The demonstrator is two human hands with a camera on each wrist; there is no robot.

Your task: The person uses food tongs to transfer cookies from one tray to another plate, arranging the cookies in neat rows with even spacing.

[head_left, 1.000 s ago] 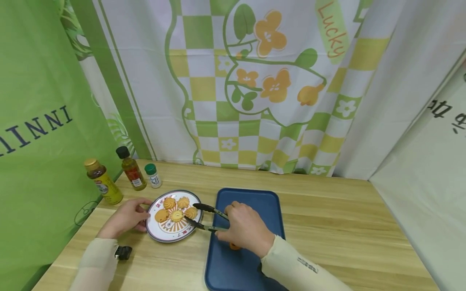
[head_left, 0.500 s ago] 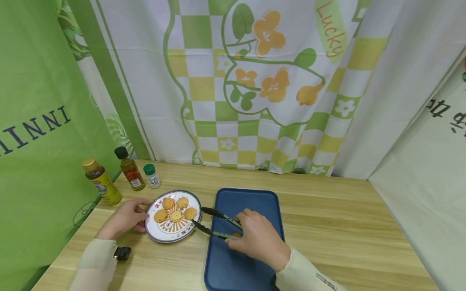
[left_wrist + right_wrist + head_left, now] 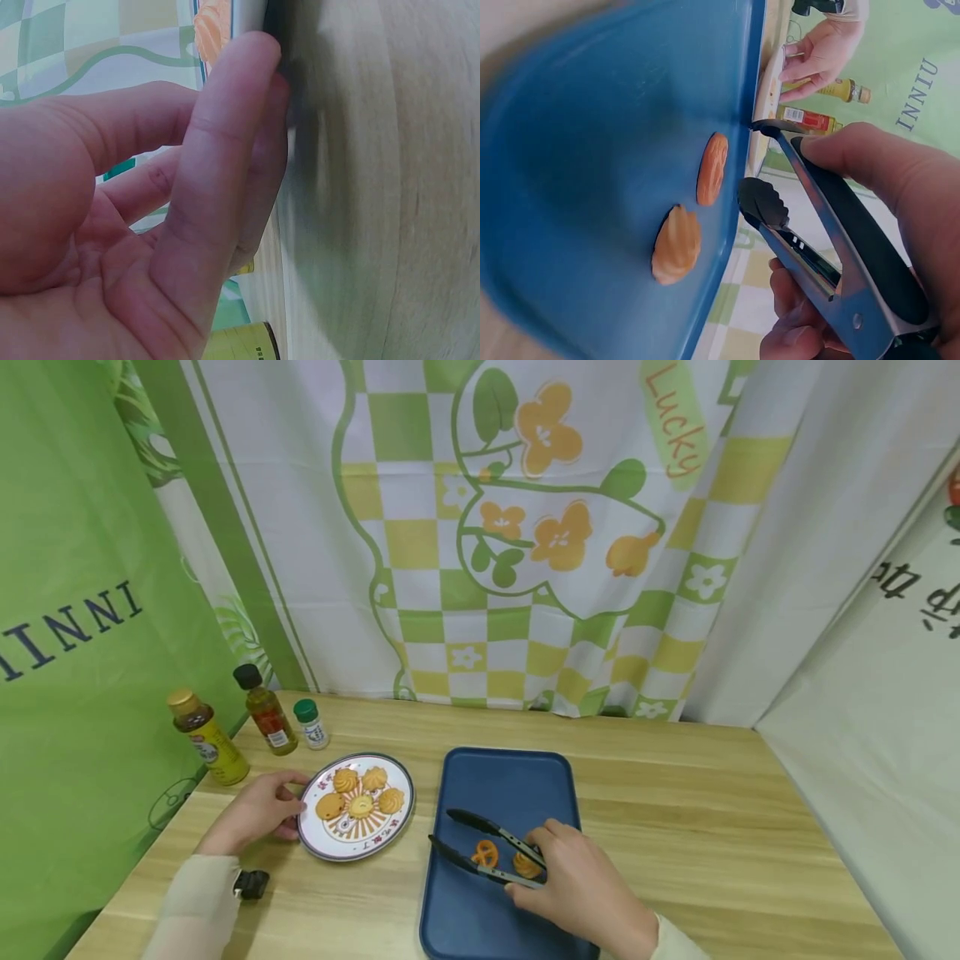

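Observation:
My right hand (image 3: 581, 885) grips black-tipped metal tongs (image 3: 847, 247) over the blue tray (image 3: 502, 777). The tongs' tips are spread apart with nothing between them. Below them on the tray lie a pretzel-shaped cookie (image 3: 485, 853) and a swirled cookie (image 3: 527, 865), the latter partly covered by the tongs in the head view. At the left, my left hand (image 3: 258, 810) holds the edge of a white plate (image 3: 315, 839) between thumb and fingers. Several cookies (image 3: 361, 807) sit on that plate. In the left wrist view, fingertips (image 3: 259, 56) are at the plate's rim.
A yellow-capped bottle (image 3: 210, 739), a dark-capped oil bottle (image 3: 266, 710) and a green-capped shaker (image 3: 311, 724) stand behind the plate at the left. A patterned curtain (image 3: 510, 635) hangs along the table's back edge. Bare wood tabletop (image 3: 697, 827) extends right of the tray.
My right hand has drawn the tongs rightward and toward me, from over the plate to over the tray, uncovering the pretzel-shaped cookie. My left hand stays at the plate.

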